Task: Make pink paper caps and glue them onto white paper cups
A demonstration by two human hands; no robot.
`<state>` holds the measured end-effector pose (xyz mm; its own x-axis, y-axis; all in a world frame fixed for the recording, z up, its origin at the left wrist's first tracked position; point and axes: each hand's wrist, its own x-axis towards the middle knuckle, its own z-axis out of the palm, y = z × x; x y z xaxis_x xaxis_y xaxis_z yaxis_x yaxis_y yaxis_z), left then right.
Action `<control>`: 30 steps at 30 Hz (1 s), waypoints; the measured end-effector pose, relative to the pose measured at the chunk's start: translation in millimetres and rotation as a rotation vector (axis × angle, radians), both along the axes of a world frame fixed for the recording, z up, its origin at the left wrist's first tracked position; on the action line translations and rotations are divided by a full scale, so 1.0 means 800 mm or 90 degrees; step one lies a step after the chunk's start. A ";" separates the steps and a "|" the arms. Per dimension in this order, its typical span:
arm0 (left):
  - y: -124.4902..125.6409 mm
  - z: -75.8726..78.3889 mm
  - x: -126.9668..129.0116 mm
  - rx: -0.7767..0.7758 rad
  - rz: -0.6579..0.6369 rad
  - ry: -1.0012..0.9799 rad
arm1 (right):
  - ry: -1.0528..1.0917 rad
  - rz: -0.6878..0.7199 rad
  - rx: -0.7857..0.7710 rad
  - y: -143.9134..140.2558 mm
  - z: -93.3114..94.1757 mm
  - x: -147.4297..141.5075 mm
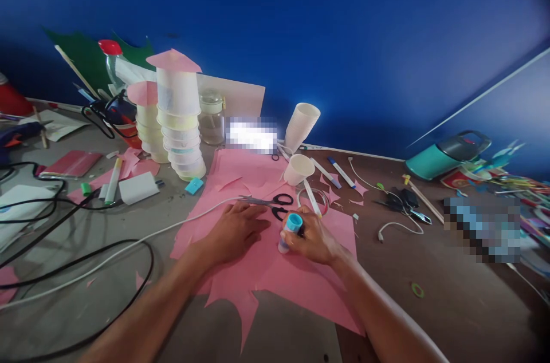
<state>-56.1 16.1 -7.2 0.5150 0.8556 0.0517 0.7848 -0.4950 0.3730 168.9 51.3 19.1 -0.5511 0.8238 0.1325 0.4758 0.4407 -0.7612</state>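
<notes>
My left hand (235,231) lies flat, palm down, on a sheet of pink paper (275,271) spread over the table. My right hand (310,237) grips a glue stick (291,230) with a light blue cap, its lower end pressed to the pink paper. Black-handled scissors (271,201) lie on the paper just beyond both hands. A roll of tape (321,198) sits right behind my right hand.
Two towers of stacked paper cups (178,122) with pink paper roofs stand at the back left. Loose paper cups (298,168), markers (341,173), pink scraps, a glass jar (212,117), black and white cables (86,237) at left, a teal bottle (447,154) at right.
</notes>
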 end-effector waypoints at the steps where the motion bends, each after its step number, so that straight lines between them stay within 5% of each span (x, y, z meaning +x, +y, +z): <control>1: 0.000 0.001 0.000 -0.001 -0.001 -0.003 | 0.023 0.014 -0.029 0.001 0.004 0.003; 8: -0.001 0.001 -0.001 0.000 -0.007 -0.006 | 0.235 -0.134 -0.033 0.007 0.001 0.011; 19: 0.000 0.002 0.002 -0.016 0.008 0.017 | -0.002 -0.027 0.136 0.001 -0.022 -0.013; 25: 0.000 0.000 0.000 -0.015 0.003 0.016 | -0.043 -0.051 0.086 0.005 -0.007 0.002; 30: -0.001 0.003 -0.001 -0.006 -0.009 0.003 | 0.107 -0.150 -0.026 0.005 0.011 0.005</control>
<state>-56.8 15.7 -4.9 0.5273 0.8487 0.0409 0.7795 -0.5024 0.3742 172.5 55.4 28.2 -0.3176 0.9328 0.1703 0.4266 0.3009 -0.8529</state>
